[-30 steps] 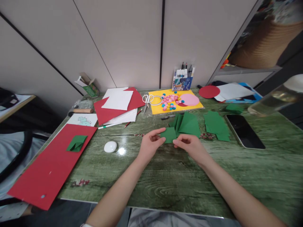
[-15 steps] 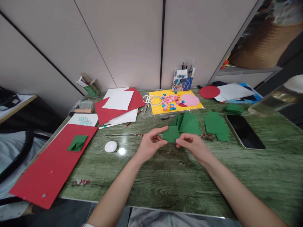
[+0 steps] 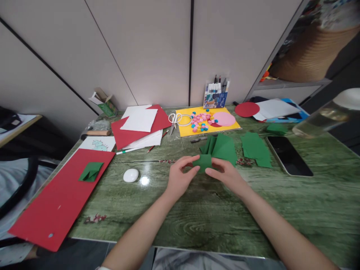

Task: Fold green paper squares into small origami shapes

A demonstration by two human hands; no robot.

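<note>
A small piece of green paper (image 3: 203, 163) is held between my two hands above the table, its upper part bent over. My left hand (image 3: 180, 172) pinches its left side between thumb and fingers. On the right side my right hand (image 3: 226, 173) grips it, fingers behind and thumb at the front edge. Just beyond lie folded green paper pieces (image 3: 224, 148), partly hidden by my hands. A stack of green paper (image 3: 255, 149) rests further right. One folded green piece (image 3: 91, 171) sits on the red card (image 3: 53, 198) at the left.
Scissors (image 3: 174, 120) lie beside a yellow sheet (image 3: 184, 130) with pink and blue pellets. A phone (image 3: 289, 155) and a clear bottle (image 3: 315, 120) are at the right. A white oval object (image 3: 131, 175) sits left of my hands. Red and white sheets (image 3: 139, 120) lie behind.
The green paper, flat and square before, now has its top bent over. My right hand's fingers have moved up behind it. The view has shifted slightly.
</note>
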